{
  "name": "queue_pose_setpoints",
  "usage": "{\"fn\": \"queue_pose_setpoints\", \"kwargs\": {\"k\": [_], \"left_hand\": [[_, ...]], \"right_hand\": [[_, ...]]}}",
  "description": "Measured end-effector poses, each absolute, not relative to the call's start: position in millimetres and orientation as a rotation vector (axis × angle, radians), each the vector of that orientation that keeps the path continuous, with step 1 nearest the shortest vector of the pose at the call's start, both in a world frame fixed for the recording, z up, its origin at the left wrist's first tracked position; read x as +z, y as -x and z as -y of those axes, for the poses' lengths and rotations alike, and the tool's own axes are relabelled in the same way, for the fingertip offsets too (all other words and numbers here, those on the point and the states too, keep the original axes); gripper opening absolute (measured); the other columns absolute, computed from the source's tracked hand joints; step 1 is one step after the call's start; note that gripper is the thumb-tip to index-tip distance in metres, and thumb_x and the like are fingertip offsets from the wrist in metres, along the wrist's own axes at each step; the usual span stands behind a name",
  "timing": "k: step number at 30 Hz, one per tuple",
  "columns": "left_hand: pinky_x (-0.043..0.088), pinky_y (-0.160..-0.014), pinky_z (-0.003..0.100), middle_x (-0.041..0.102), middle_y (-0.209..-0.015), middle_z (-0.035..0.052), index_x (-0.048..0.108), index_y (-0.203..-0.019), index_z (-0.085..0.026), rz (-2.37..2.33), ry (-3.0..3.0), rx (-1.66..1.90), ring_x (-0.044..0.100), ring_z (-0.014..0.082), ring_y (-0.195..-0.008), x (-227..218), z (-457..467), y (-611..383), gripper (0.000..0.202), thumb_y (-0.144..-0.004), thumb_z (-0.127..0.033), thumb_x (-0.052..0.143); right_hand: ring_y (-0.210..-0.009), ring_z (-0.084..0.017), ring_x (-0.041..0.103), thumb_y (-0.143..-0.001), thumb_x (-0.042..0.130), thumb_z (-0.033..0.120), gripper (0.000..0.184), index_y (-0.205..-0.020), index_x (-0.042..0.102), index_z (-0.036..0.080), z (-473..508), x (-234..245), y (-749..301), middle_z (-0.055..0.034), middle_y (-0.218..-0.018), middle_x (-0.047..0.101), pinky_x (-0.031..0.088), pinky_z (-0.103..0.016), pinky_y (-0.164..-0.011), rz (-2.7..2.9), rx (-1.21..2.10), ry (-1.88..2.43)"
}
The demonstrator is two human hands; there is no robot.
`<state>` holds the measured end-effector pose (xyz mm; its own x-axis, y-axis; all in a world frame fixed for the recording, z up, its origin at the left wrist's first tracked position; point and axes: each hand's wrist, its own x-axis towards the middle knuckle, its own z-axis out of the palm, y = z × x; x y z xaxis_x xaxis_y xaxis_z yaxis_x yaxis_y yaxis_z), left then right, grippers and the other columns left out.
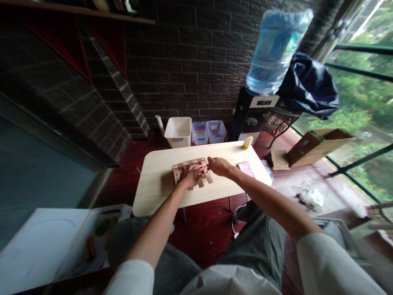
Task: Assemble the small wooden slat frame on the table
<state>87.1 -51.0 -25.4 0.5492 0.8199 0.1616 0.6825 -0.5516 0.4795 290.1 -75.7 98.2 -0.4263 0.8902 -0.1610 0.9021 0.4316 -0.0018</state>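
Watching head view: left hand (193,175) lying curled over wooden slat frame (184,168) on pale table (153,192), fingers pressing on it. Right hand (218,166) touching frame's right end, fingers pinched; I cannot tell what they are gripping. Pink phone (246,169) lying just right of right hand; yellow bottle (247,143) standing beyond it.

Pretty dim indoors, daylight pouring in from the window (362,102) on the right, slightly blown out there. Heavy fisheye bending at the edges, brick wall (196,73) murky, desk (159,180) evenly lit, sleeves soft
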Motion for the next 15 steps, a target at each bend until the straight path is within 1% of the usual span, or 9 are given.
{"fn": "queue_pose_setpoints", "kwargs": {"k": [2,4,6,9,10,12,15], "left_hand": [[0.030,-0.120,0.051,0.056,-0.147,0.0015,0.069,-0.125,-0.030,-1.229,-2.424,0.520,0.043,0.0286,-0.139,-26,51,-87,0.038,-0.094,-0.045,0.052],[0.030,-0.120,0.051,0.056,-0.146,0.0023,0.068,-0.124,-0.029,-1.226,-2.424,0.521,0.043,0.0284,-0.139,-28,50,-86,0.038,-0.094,-0.045,0.053],[0.030,-0.121,0.050,0.056,-0.146,0.0026,0.069,-0.124,-0.029,-1.230,-2.425,0.523,0.043,0.0278,-0.140,-32,48,-86,0.037,-0.094,-0.044,0.054],[0.030,-0.121,0.049,0.056,-0.147,0.0017,0.068,-0.126,-0.029,-1.243,-2.423,0.517,0.042,0.0274,-0.140,-36,47,-87,0.037,-0.094,-0.041,0.054],[0.031,-0.120,0.049,0.056,-0.147,0.0017,0.068,-0.126,-0.029,-1.249,-2.421,0.514,0.042,0.0273,-0.140,-37,47,-87,0.037,-0.094,-0.041,0.054],[0.031,-0.120,0.050,0.056,-0.147,0.0026,0.067,-0.127,-0.029,-1.258,-2.425,0.512,0.043,0.0274,-0.140,-36,48,-87,0.038,-0.094,-0.041,0.054],[0.031,-0.120,0.051,0.058,-0.145,0.0042,0.068,-0.126,-0.027,-1.253,-2.430,0.530,0.044,0.0282,-0.139,-36,49,-87,0.037,-0.094,-0.041,0.054]], "right_hand": [[-0.098,-0.028,0.071,-0.106,0.036,0.038,0.037,-0.128,0.046,0.010,75,99,-291,-0.0205,-0.108,0.072,0.052,-0.033,-0.077,-2.526,-0.141,-1.596],[-0.101,-0.028,0.070,-0.106,0.040,0.039,0.038,-0.129,0.046,0.010,75,100,-294,-0.0202,-0.109,0.072,0.051,-0.033,-0.079,-2.584,-0.181,-1.529],[-0.104,-0.026,0.069,-0.105,0.044,0.034,0.035,-0.130,0.046,0.009,74,100,-296,-0.0196,-0.114,0.071,0.050,-0.032,-0.082,-2.671,-0.216,-1.447],[-0.103,-0.024,0.069,-0.105,0.043,0.025,0.028,-0.127,0.048,0.008,72,101,-295,-0.0195,-0.115,0.070,0.049,-0.031,-0.082,-2.717,-0.199,-1.390],[-0.101,-0.025,0.070,-0.105,0.042,0.026,0.028,-0.126,0.049,0.008,71,101,-294,-0.0200,-0.114,0.071,0.049,-0.031,-0.080,-2.698,-0.181,-1.401],[-0.099,-0.027,0.071,-0.106,0.039,0.032,0.033,-0.125,0.049,0.007,69,103,-290,-0.0216,-0.108,0.072,0.050,-0.032,-0.078,-2.620,-0.145,-1.470],[-0.101,-0.031,0.070,-0.106,0.037,0.042,0.042,-0.126,0.048,0.007,68,105,-287,-0.0234,-0.106,0.071,0.051,-0.034,-0.079,-2.522,-0.116,-1.574]]}}
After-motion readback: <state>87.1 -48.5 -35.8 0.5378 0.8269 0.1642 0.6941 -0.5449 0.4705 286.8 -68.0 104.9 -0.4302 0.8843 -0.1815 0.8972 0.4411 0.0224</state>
